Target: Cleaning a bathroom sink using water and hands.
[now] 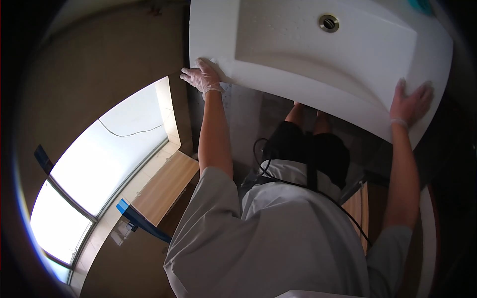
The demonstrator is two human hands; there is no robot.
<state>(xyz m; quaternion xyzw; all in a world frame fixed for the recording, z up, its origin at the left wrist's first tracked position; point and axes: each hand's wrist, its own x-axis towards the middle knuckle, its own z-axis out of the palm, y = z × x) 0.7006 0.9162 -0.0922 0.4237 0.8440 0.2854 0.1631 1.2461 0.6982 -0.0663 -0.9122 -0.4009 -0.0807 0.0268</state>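
A white washbasin (328, 70) with a wide flat rim fills the top of the view, a round metal drain (329, 23) set in its bowl. Water drops dot the inside. My left hand (204, 77), in a thin clear glove, rests on the basin's front left corner, fingers apart and partly over the edge. Beside its fingertips is a small whitish spot, too small to tell what it is. My right hand (411, 103), also gloved, lies on the front right rim with its fingers spread. No held object shows in either hand.
A teal thing (421, 5) is cut off at the far right rim. To my left are a bright window (108, 145), a wood-grain panel (166, 186) and a blue strip (141, 221). A black cable (290, 181) crosses my shirt. Dark flooring shows below the basin.
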